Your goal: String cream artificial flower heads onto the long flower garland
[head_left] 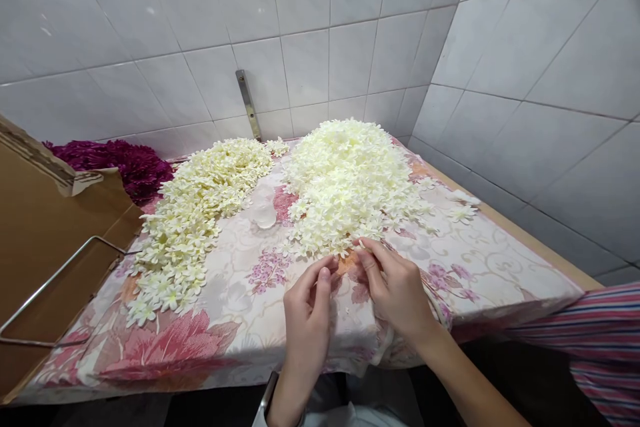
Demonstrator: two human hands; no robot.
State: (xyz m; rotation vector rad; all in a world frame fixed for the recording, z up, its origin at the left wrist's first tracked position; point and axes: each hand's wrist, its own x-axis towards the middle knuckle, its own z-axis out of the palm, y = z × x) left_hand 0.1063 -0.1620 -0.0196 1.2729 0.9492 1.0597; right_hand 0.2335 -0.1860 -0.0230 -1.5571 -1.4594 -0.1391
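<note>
Pale tiled walls (pixel 305 67), metal strip (pixel 249 105), brown cardboard (pixel 50 213), bent metal rod (pixel 47 285), striped fabric (pixel 600 340) at right

There are two hands (pixel 306 307) (pixel 400 290), two pale flower heaps (pixel 350 180) (pixel 200 200), one metal strip (pixel 248 104), apparently one purple heap (pixel 123 163).

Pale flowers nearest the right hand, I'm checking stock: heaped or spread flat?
Heaped: the pale flowers rise in a mound, a few loose at its right.
</note>
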